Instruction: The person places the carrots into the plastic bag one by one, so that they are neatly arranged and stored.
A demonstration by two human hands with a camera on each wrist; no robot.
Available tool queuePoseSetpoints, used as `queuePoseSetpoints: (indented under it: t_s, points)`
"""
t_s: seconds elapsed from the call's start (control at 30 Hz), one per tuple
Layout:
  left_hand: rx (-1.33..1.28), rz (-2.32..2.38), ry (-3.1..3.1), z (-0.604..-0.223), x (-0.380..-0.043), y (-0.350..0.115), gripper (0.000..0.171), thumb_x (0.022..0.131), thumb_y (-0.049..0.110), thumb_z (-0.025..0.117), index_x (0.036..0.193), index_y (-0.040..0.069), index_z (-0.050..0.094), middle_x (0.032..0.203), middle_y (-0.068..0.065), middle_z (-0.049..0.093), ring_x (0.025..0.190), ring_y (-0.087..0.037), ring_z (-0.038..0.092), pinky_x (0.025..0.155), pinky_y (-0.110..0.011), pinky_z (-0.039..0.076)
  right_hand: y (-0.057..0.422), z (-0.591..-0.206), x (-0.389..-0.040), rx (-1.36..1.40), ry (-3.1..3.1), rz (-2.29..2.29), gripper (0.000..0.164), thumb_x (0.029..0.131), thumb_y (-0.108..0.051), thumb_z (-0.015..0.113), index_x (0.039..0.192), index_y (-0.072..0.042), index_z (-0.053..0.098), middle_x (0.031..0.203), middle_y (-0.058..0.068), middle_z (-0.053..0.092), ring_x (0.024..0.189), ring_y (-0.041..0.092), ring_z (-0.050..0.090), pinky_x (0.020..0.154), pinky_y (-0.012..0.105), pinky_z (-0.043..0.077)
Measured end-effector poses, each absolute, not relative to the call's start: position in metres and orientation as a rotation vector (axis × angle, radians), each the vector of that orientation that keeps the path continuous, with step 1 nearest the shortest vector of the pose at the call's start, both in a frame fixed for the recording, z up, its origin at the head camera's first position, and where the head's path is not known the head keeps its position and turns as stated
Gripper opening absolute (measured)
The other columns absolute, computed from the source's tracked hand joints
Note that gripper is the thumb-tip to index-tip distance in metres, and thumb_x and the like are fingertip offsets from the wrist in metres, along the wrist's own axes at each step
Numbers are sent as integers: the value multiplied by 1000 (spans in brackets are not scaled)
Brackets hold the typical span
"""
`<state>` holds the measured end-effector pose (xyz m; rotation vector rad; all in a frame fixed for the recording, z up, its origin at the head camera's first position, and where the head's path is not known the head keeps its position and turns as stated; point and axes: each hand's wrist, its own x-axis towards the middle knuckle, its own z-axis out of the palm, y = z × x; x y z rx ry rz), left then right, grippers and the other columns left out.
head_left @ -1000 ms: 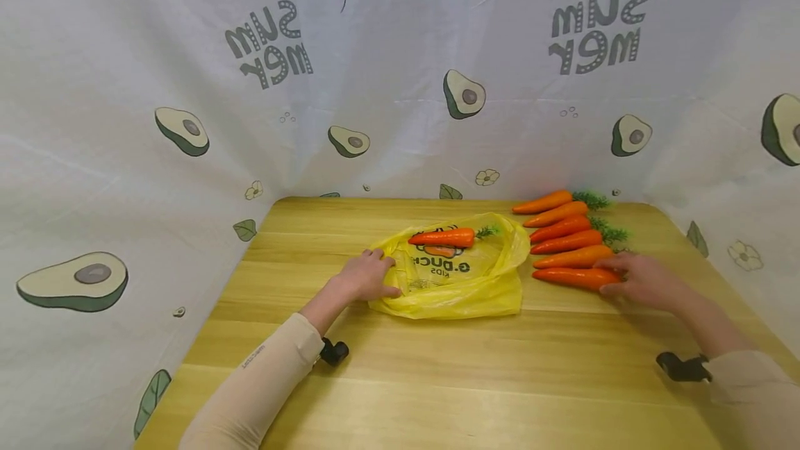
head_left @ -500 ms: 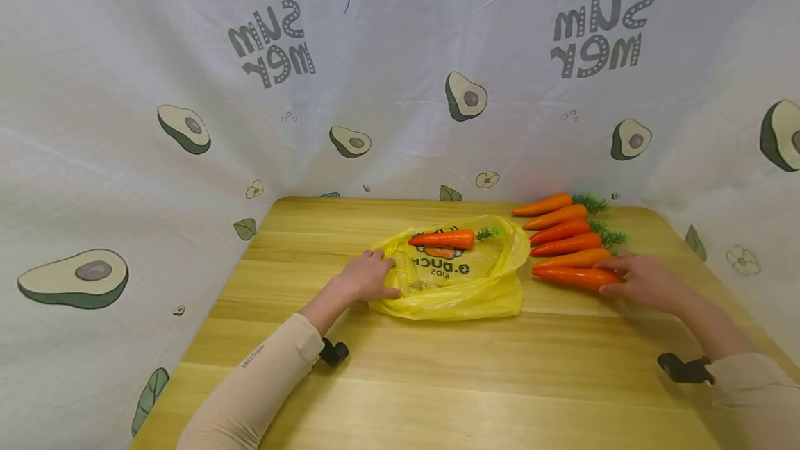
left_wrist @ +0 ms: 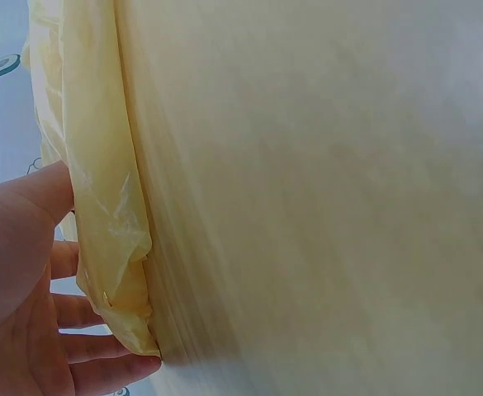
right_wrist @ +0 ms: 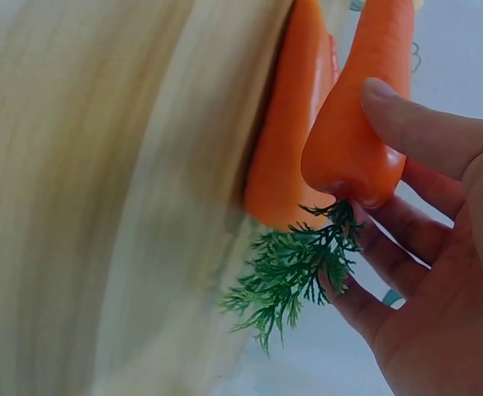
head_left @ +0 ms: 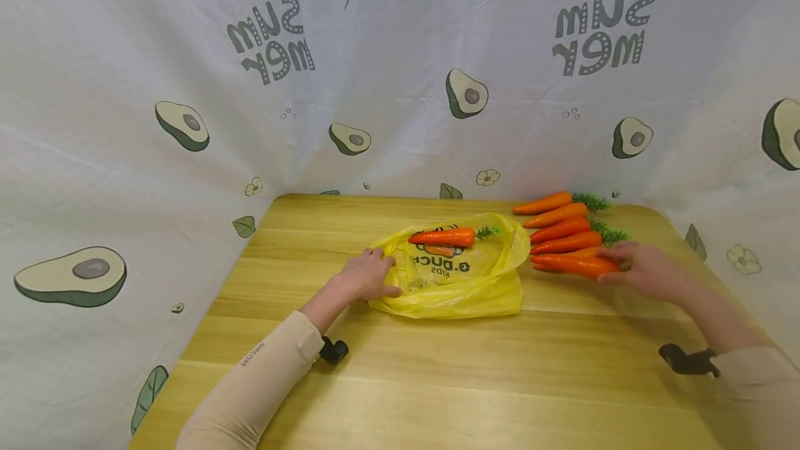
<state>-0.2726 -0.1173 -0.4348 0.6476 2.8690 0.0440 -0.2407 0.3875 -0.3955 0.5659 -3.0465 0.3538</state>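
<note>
My right hand (head_left: pixel 650 271) pinches an orange carrot (right_wrist: pixel 361 124) near its thick top, thumb on one side and fingers on the other. Its green leafy top (right_wrist: pixel 299 260) hangs below in the right wrist view, and another carrot (right_wrist: pixel 286 140) lies just behind. A yellow plastic bag (head_left: pixel 462 303) with printed lettering lies in mid-table, its mouth spread. At the bag's left edge, my left hand (head_left: pixel 367 275) touches the plastic with fingers and thumb spread; part of the thumb is hidden behind the bag in the left wrist view. One carrot (head_left: pixel 445 237) lies on the bag.
Several more carrots (head_left: pixel 560 229) lie side by side at the back right, tips pointing left. The wooden table (head_left: pixel 437 380) meets a white curtain (head_left: pixel 400 89) printed with avocados at the back and sides. A black wrist mount (head_left: pixel 687 360) sits below the right wrist.
My right hand has raised the nearest carrot slightly and moved it back, so it now overlaps the neighbouring carrot in the head view. The left hand and bag stay in place.
</note>
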Motion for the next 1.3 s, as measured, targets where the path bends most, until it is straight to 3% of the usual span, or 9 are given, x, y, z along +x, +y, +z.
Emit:
queuePoseSetpoints:
  t_s: [0.5, 0.77, 1.13, 1.3]
  points:
    - [634, 11, 2868, -434, -273, -113, 75, 92, 61, 64, 149, 14, 49, 151, -15, 45, 138, -36, 44, 103, -52, 47, 376, -367, -251, 584, -3073, 394, 60, 89, -31, 78, 131, 9, 61, 134, 44, 50, 120, 63, 47, 96, 71, 39]
    - [626, -5, 2864, -435, -274, -112, 76, 91, 62, 64, 149, 15, 49, 151, -15, 45, 138, -35, 44, 103, -51, 48, 369, -352, -259, 586, -3047, 364, 59, 89, -32, 78, 131, 6, 63, 134, 39, 54, 122, 59, 49, 99, 69, 39]
    - [634, -3, 2869, -434, -271, -111, 76, 91, 61, 65, 148, 14, 49, 151, -16, 44, 138, -36, 44, 102, -52, 48, 348, -330, -265, 583, -3059, 315, 62, 89, -38, 76, 133, 3, 62, 129, 30, 59, 106, 46, 59, 90, 63, 47]
    - [636, 6, 2868, -434, -271, -111, 75, 91, 60, 64, 149, 14, 49, 152, -16, 44, 139, -36, 43, 103, -53, 47, 328, -322, -269, 618, -3067, 372, 60, 89, -36, 76, 134, 2, 62, 134, 30, 57, 113, 48, 56, 94, 64, 44]
